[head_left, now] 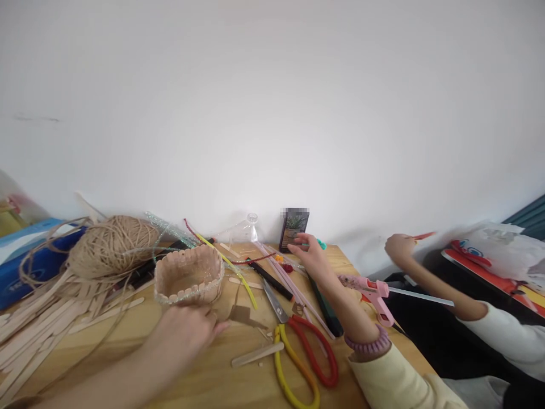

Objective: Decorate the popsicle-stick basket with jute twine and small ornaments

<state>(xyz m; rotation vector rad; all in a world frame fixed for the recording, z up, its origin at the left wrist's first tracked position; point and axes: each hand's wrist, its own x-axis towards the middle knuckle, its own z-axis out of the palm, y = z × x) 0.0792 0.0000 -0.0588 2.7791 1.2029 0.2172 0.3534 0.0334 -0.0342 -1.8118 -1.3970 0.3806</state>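
A small basket [189, 281] of pale craft sticks, with a glittery trim round its rim, stands on the wooden table. Against its near side is my left hand [187, 332], back upward and thumb pointing right. Its other fingers are bent and mostly hidden, so what they hold does not show. My right hand [313, 255] is raised over the table's far side, fingers apart, with no held thing visible. A fuzzy green piece [320, 244] shows just behind it, and a dark box [294, 227] stands beside its fingertips. Below lie scissors [304, 355] with yellow and red handles.
A ball of twine [114, 244] and many craft sticks [46, 326] fill the left. Pipe cleaners [242, 275] and a black pen [270, 278] lie mid-table. Right of my forearm is a pink glue gun [374, 292]. Another person's hand [400, 250] holds something orange.
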